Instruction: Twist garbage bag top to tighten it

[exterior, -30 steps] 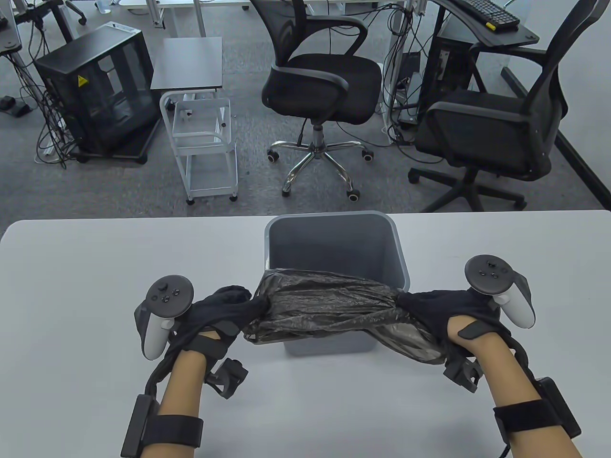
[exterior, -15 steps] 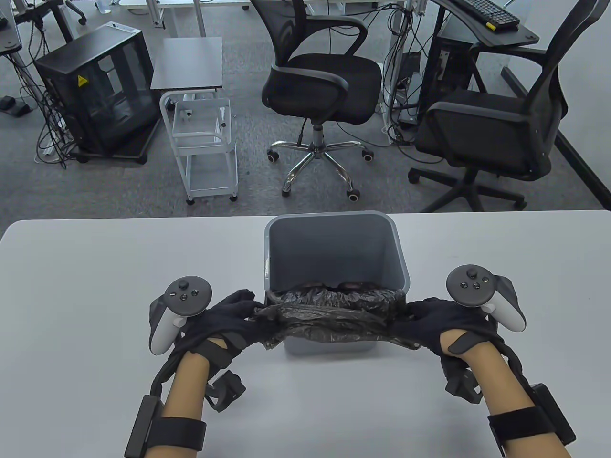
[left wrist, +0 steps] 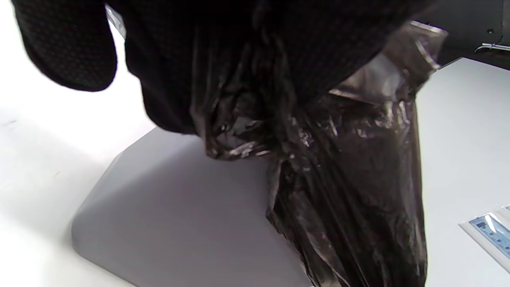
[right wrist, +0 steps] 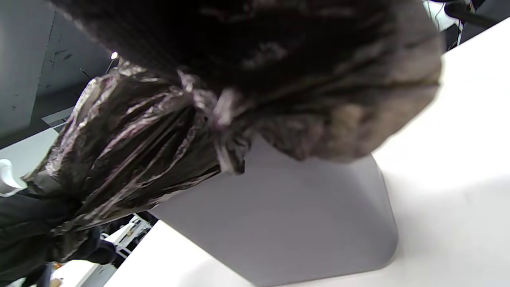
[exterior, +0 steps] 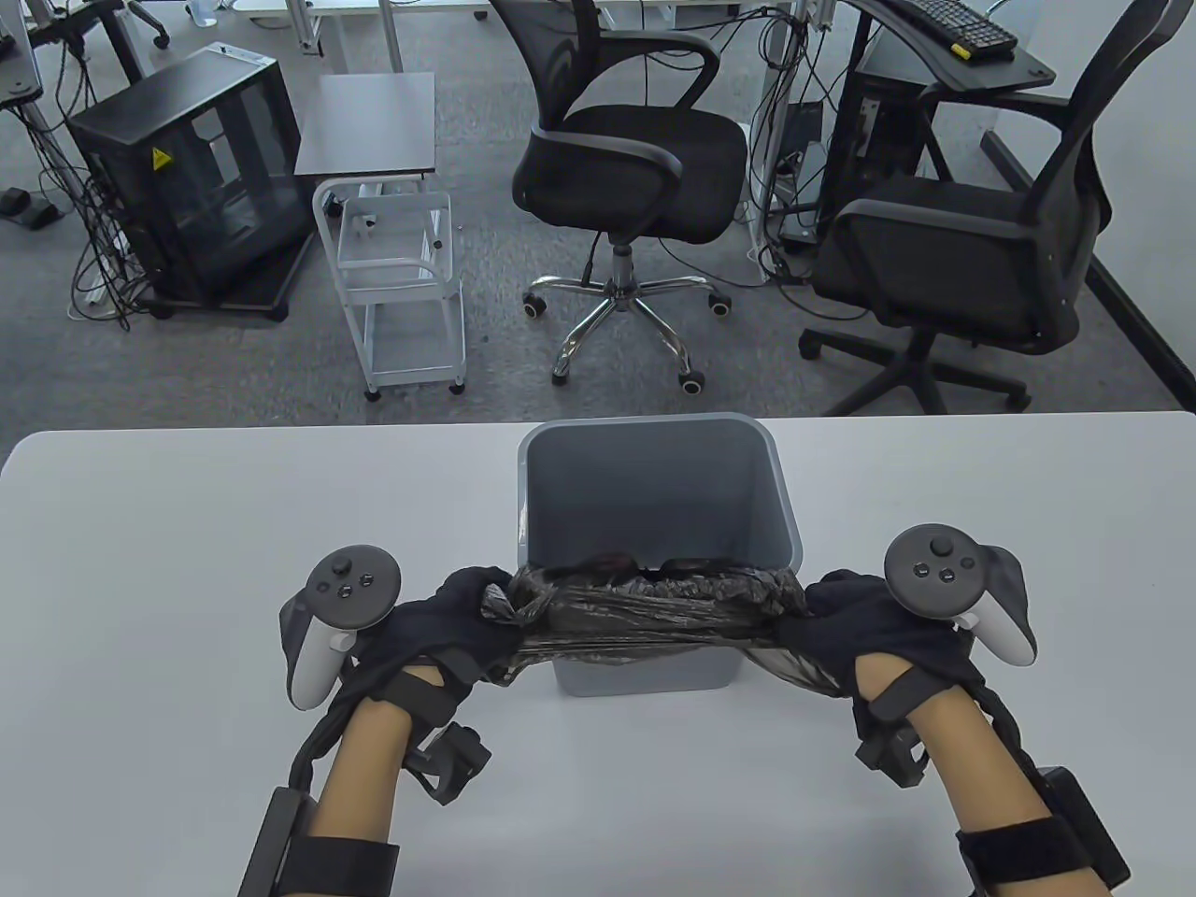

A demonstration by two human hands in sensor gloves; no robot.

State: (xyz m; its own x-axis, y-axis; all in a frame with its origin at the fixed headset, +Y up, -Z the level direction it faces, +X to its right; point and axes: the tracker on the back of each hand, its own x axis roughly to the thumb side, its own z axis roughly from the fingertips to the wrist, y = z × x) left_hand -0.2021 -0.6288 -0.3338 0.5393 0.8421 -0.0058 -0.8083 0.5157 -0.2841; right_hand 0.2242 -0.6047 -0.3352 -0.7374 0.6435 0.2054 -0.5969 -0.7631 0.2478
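Observation:
A black garbage bag (exterior: 645,612) sits in a grey bin (exterior: 654,476) on the white table (exterior: 187,523). Its top is pulled into a taut, gathered band across the bin's near rim. My left hand (exterior: 458,621) grips the band's left end and my right hand (exterior: 841,621) grips its right end. The left wrist view shows the bunched bag (left wrist: 342,167) hanging from my gloved fingers (left wrist: 67,44) beside the bin wall (left wrist: 179,215). The right wrist view shows the bag (right wrist: 127,139) stretched from my fingers over the bin (right wrist: 299,215).
Two black office chairs (exterior: 635,159) (exterior: 962,252), a white wire cart (exterior: 402,280) and a black cabinet (exterior: 187,177) stand on the floor beyond the table's far edge. A small blue-and-white card (left wrist: 490,235) lies on the table in the left wrist view.
The bag's loose, wide top has been drawn into a narrow, tight band at the bin's near rim. Both hands came in toward the bin, then spread slightly apart.

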